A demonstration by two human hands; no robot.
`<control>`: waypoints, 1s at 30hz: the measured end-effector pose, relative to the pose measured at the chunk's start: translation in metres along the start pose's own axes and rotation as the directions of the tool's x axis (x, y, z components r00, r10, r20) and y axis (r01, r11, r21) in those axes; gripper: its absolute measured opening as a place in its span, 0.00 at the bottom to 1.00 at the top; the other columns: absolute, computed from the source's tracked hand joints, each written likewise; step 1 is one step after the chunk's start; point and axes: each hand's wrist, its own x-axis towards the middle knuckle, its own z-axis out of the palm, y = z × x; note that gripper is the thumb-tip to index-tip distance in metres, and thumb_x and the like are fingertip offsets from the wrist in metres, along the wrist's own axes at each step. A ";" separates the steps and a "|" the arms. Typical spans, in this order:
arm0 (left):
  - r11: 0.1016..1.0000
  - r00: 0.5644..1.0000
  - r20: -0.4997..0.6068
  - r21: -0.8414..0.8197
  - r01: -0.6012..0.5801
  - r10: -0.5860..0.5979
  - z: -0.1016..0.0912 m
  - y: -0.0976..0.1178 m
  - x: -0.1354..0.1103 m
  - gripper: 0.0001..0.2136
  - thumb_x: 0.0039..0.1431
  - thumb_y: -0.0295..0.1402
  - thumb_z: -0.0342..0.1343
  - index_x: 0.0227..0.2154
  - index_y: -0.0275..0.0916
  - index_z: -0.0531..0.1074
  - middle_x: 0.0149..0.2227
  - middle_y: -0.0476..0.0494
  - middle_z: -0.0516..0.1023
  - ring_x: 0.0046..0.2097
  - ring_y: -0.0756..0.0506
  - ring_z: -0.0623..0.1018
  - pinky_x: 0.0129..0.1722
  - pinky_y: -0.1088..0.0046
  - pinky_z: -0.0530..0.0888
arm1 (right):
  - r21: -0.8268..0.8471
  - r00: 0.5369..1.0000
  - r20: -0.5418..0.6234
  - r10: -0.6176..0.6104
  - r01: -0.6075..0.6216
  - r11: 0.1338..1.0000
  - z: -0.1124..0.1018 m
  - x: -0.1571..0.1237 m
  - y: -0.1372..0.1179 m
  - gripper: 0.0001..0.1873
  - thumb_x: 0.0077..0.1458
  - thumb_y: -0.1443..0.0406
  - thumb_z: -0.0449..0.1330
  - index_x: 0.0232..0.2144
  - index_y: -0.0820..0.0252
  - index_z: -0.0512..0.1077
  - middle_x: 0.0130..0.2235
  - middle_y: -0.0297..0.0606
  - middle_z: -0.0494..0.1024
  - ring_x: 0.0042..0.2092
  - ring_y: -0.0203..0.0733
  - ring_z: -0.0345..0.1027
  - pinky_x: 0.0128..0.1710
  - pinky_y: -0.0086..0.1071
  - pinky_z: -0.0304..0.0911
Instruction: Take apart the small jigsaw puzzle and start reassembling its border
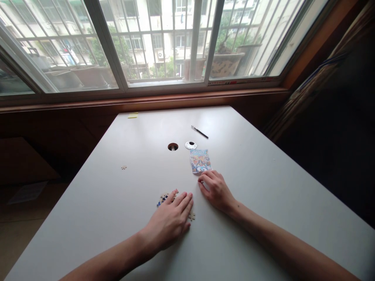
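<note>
My left hand (172,216) lies flat on the white table (249,164), fingers stretched out over a small pile of jigsaw pieces (163,198); a few pieces show at its fingertips and one piece (191,216) beside the little finger. My right hand (215,189) rests on the table just right of it, fingers curled inward, their tips hidden, right below a small colourful picture card (199,160). A single loose puzzle piece (124,168) lies off to the left.
A black pen (199,132) lies further back, with a round cable hole (172,146) and its silver cap (190,145) beside it. A yellow sticky note (132,115) sits at the far edge. A window and wooden sill stand behind; a dark curtain hangs right.
</note>
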 end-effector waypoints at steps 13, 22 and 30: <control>0.993 0.982 0.151 0.003 0.118 -0.117 -0.039 -0.026 0.001 0.09 0.59 0.17 0.53 0.31 0.35 0.74 0.37 0.41 0.75 0.41 0.42 0.75 0.42 0.66 0.73 | -0.010 0.999 -0.024 -0.044 0.044 0.999 -0.005 -0.001 -0.005 0.04 0.62 0.68 0.56 0.36 0.58 0.72 0.40 0.41 0.75 0.44 0.47 0.64 0.46 0.41 0.57; 0.994 0.994 0.031 -0.006 0.105 -0.104 -0.036 -0.029 0.002 0.08 0.63 0.20 0.52 0.31 0.36 0.74 0.35 0.41 0.75 0.38 0.43 0.73 0.37 0.68 0.71 | 0.236 0.934 -0.005 -0.358 0.349 0.907 -0.008 -0.005 -0.011 0.04 0.62 0.65 0.58 0.41 0.56 0.70 0.40 0.41 0.76 0.42 0.45 0.66 0.45 0.41 0.62; 0.843 0.956 -0.234 -0.537 0.025 -0.177 -0.013 -0.007 0.006 0.09 0.68 0.25 0.50 0.39 0.39 0.76 0.38 0.46 0.78 0.36 0.51 0.77 0.36 0.77 0.72 | 0.398 0.837 0.000 -0.547 0.502 0.768 -0.011 -0.007 -0.017 0.08 0.63 0.62 0.60 0.43 0.57 0.69 0.37 0.40 0.77 0.38 0.41 0.68 0.39 0.36 0.65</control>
